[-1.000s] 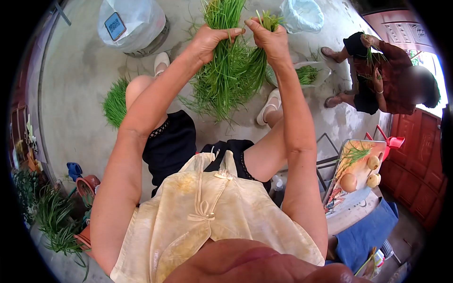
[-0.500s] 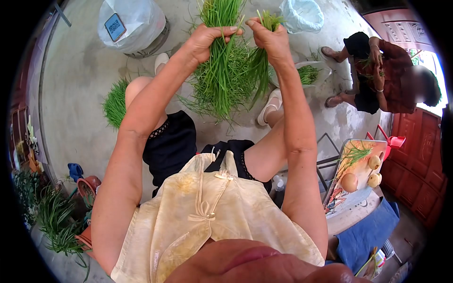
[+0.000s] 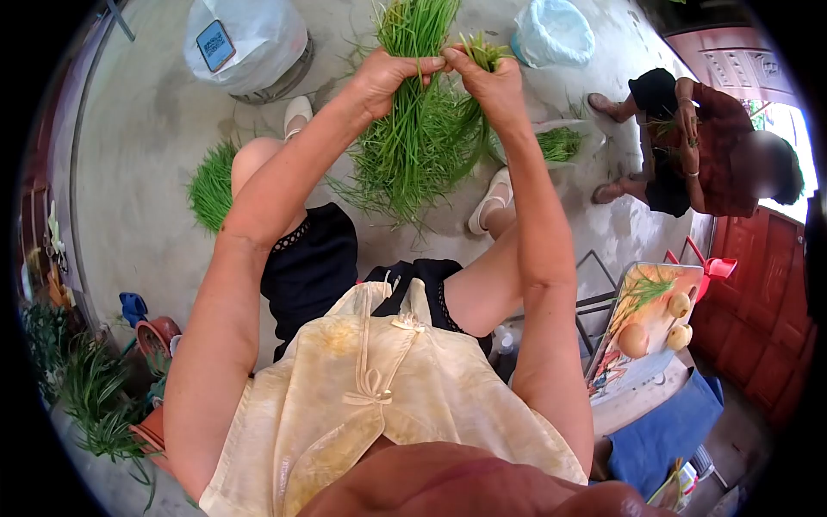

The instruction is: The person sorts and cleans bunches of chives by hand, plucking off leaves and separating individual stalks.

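Note:
My left hand (image 3: pixel 386 82) is closed around a thick bundle of long green chives (image 3: pixel 415 30), its thumb laid across the stalks. My right hand (image 3: pixel 493 86) grips a smaller bunch of chives (image 3: pixel 484 53), whose leaves hang down below the palm. The thumb and fingertips of the right hand meet the left thumb tip at the edge of the thick bundle. Under both hands a loose pile of chives (image 3: pixel 401 172) lies on the floor between my feet. Another heap of chives (image 3: pixel 211 189) rests beside my left knee.
A bag-lined bucket (image 3: pixel 258 43) with a phone (image 3: pixel 215 45) on top stands at left. To the right are a blue-lined bin (image 3: pixel 556 34) and a bag of chives (image 3: pixel 560 145). A seated person (image 3: pixel 719 146) handles chives. A board (image 3: pixel 655 302) carries potato-like round items.
My right hand has moved left and slightly down, bringing its fingertips to the left thumb. The left hand has shifted a little right and down. Both still hold chives.

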Tool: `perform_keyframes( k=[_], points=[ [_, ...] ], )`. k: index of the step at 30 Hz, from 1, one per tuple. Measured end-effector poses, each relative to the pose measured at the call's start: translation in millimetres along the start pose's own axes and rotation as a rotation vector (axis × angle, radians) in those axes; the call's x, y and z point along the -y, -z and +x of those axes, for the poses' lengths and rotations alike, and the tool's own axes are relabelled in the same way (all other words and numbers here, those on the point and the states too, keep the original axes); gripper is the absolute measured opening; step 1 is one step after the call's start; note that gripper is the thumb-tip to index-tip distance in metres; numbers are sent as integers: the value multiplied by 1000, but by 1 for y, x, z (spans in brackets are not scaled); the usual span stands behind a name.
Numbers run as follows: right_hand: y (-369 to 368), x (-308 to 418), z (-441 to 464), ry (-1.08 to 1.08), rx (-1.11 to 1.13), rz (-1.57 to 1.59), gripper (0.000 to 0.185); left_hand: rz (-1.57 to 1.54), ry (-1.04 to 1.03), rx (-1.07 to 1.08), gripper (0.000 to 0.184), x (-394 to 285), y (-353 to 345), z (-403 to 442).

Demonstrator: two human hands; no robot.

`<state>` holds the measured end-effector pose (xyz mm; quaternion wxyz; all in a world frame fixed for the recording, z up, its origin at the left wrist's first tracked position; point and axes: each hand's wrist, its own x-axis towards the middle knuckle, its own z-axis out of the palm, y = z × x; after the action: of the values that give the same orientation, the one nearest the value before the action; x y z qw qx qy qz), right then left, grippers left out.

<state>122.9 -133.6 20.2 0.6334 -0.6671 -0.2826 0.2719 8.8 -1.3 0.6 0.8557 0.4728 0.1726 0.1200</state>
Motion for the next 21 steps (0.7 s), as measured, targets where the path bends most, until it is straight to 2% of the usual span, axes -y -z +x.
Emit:
perform_keyframes(
  k=[4, 8, 11, 15, 18, 21],
  points=[
    [9, 11, 5, -15, -73, 52, 20, 3, 104, 0, 18, -3, 1, -1],
    [43, 1, 21, -113, 4, 512, 21, -4, 123, 58, 18, -8, 3, -7],
    [45, 8, 19, -99, 115, 672, 18, 70, 141, 87, 18, -7, 8, -9],
    [32, 18, 8, -39, 59, 472, 20, 197, 54, 119, 19, 0, 7, -11],
    [16, 26, 6, -11, -77, 411, 14, 334, -11, 105, 21, 2, 2, -13],
    [22, 16, 10, -55, -157, 375, 15, 418, -46, 76, 20, 3, -3, -14]
  ],
)
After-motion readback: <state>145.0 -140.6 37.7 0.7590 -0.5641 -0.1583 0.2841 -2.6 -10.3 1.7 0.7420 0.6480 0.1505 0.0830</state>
